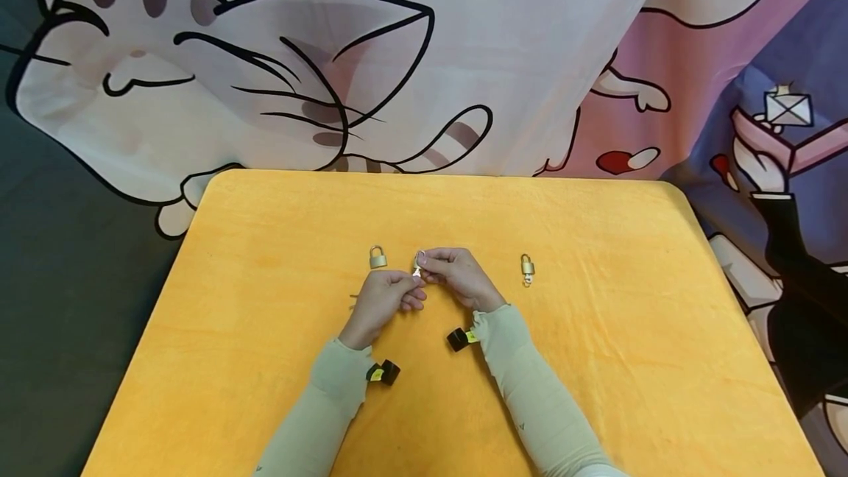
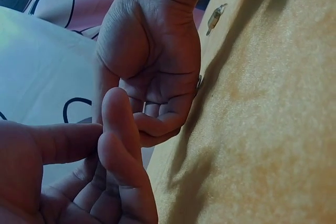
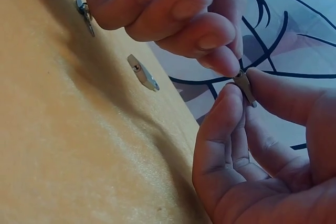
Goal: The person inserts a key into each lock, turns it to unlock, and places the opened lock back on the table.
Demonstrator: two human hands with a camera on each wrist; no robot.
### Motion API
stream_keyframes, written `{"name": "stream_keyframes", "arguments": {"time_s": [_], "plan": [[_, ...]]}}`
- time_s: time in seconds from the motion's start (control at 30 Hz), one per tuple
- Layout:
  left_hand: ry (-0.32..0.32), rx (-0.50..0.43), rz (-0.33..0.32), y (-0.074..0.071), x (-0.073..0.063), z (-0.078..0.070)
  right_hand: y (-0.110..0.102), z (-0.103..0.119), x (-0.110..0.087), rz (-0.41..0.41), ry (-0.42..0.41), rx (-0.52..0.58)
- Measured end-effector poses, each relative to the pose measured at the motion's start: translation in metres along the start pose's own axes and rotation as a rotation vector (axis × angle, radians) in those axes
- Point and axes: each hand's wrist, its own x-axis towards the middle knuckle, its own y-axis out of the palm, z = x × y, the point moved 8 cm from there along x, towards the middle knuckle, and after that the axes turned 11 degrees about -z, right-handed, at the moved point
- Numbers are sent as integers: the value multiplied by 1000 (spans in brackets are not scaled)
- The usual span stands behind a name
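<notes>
My right hand [image 1: 460,274] pinches a small padlock [image 3: 243,84] between thumb and fingers, its shackle [image 1: 420,255] turned away from me. Close against it, my left hand [image 1: 391,300] pinches a small silvery key [image 1: 417,271] at the padlock's near end. The fingertips hide most of the key, so how far it sits in the lock cannot be seen. In the left wrist view, the left fingers [image 2: 118,124] cover both pieces. A second brass padlock [image 1: 377,258] stands on the table just beyond my left hand, its keyhole visible in the right wrist view.
Another padlock [image 1: 527,269] lies to the right with a key at its lower end. Loose keys [image 3: 84,9] lie partly under my left wrist. The yellow table [image 1: 629,359] ends at a cartoon-printed cloth [image 1: 530,57] behind it.
</notes>
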Motion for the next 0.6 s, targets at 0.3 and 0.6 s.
{"name": "stream_keyframes", "arguments": {"time_s": [0.3,0.6], "plan": [[-4,7,-37,0,1,0,2,2,-3,11,-10,1],[30,0,-37,-1,-17,-31,0,-3,-1,-24,40,42]]}}
